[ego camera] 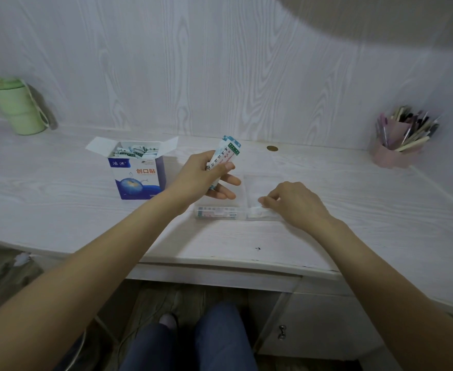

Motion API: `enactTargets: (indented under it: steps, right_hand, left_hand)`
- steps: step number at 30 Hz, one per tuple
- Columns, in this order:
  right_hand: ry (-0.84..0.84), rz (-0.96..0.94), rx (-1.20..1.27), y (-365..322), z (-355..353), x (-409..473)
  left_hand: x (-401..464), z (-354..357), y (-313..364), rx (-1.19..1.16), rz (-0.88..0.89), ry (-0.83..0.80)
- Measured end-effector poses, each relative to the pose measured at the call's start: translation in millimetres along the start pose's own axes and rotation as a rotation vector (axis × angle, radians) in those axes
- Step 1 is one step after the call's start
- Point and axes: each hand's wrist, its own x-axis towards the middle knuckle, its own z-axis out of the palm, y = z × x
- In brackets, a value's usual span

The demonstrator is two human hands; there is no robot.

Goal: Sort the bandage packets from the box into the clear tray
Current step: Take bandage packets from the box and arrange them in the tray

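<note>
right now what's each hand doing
Left hand: holding a few bandage packets above the clear tray.
Right hand: fingers curled at the tray's near edge; whether it grips it cannot be told.

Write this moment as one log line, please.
left hand: holds packets | right hand: steadies tray | box: open, packets inside

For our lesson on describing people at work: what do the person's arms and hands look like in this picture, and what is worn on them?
Both arms are bare from the hands back to the picture's edge: no sleeves show. The left hand and the right hand wear no gloves, and no rings, watch or bracelet can be seen. No marks or bandages show on either arm.
</note>
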Motion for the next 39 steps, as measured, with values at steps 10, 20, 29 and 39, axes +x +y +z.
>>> enactTargets:
  steps: [10,20,29,39]
  right_hand:
    - [-0.111,-0.051,-0.131,-12,-2,-8]
    - [-0.093,-0.119,0.091,-5,-2,-4]
    - [0.183,-0.134,0.989,-31,-30,-2]
    - [0.068,0.027,1.326,-29,-29,-4]
  left_hand:
    - [-5,-1,2,0.025,-0.005,-0.016]
    - [-7,1,3,0.033,-0.018,-0.038]
    - [-9,8,10,0.138,-0.123,-0.297]
    - [-11,5,9,0.069,-0.124,-0.300]
